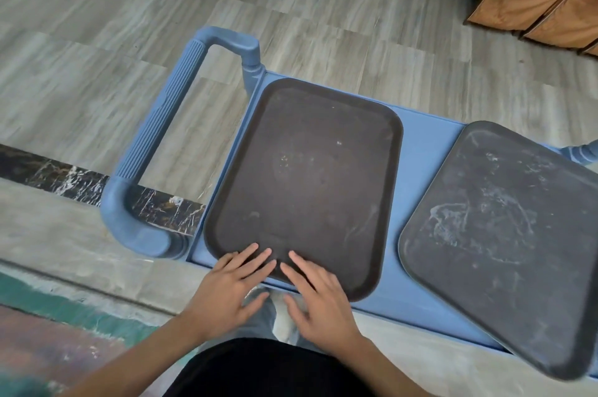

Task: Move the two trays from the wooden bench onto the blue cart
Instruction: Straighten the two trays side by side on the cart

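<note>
Both hands are sitting low in the middle of the frame, right at the near edge of the blue cart (pixel 424 176). Left hand (pixel 231 290) is lying flat, fingers spread, with the fingertips resting on the near rim of the brown tray (pixel 307 183); right hand (pixel 318 294) is doing the same just beside it, palm down, fingers fanned out over that same rim. Neither one is curled around anything, so they're pressing or resting rather than gripping. That brown tray is lying flat on the cart's top, filling the centre of the picture, with its far left corner sitting close to the cart's post. Over at the right edge of the frame the grey tray (pixel 504 244) is also sitting on the cart, turned at an angle and well scuffed with pale marks, its near corner hanging out past the cart's front edge. A strip of bare blue is showing between the two trays, so they aren't touching. The ribbed cart handle (pixel 161 125) is sticking out toward the left over the wood-look floor (pixel 97 24).
</note>
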Tool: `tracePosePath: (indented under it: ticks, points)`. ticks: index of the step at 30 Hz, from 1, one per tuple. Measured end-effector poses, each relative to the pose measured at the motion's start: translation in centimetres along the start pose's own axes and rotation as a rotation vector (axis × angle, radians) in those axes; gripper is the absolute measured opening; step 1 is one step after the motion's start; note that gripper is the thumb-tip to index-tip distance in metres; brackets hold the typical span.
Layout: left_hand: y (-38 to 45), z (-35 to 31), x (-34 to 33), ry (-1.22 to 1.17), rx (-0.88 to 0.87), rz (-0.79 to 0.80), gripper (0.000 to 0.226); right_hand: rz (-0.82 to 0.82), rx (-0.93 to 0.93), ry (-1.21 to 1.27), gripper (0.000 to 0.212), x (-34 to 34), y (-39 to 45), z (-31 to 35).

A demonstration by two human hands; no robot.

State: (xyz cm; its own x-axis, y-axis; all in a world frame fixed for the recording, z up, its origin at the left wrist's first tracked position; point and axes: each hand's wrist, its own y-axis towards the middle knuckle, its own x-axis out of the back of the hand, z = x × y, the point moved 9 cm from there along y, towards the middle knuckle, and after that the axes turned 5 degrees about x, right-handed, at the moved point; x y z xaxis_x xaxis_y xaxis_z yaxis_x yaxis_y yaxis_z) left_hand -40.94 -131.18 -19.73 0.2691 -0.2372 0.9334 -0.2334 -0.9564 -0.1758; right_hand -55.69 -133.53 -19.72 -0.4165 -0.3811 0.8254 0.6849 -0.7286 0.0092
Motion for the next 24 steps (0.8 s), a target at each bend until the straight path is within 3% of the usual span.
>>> tracePosePath:
  ticks: [4, 8, 13, 21, 24]
  points:
    - [-0.4, -0.2, 0.2, 0.049, -0.062, -0.154, 0.042, -0.108, 0.107, -0.121, 0.041, -0.2, -0.2, 0.9]
    - [-1.2, -0.6, 0.1, 0.031, -0.052, -0.272, 0.035, -0.140, 0.106, -0.176, 0.050, -0.4, -0.4, 0.6]
    - [-1.7, -0.8, 0.1, -0.038, -0.025, -0.373, 0.042, -0.171, 0.103, -0.206, 0.049, -0.4, -0.9, 0.7]
    - [-1.7, 0.0, -0.9, -0.100, -0.035, -0.330, 0.034, -0.184, 0.085, -0.143, 0.046, -0.3, -0.8, 0.4]
    - [-1.4, -0.1, -0.5, -0.115, -0.045, -0.265, 0.033, -0.184, 0.059, -0.044, 0.030, -0.1, -0.6, 0.3]
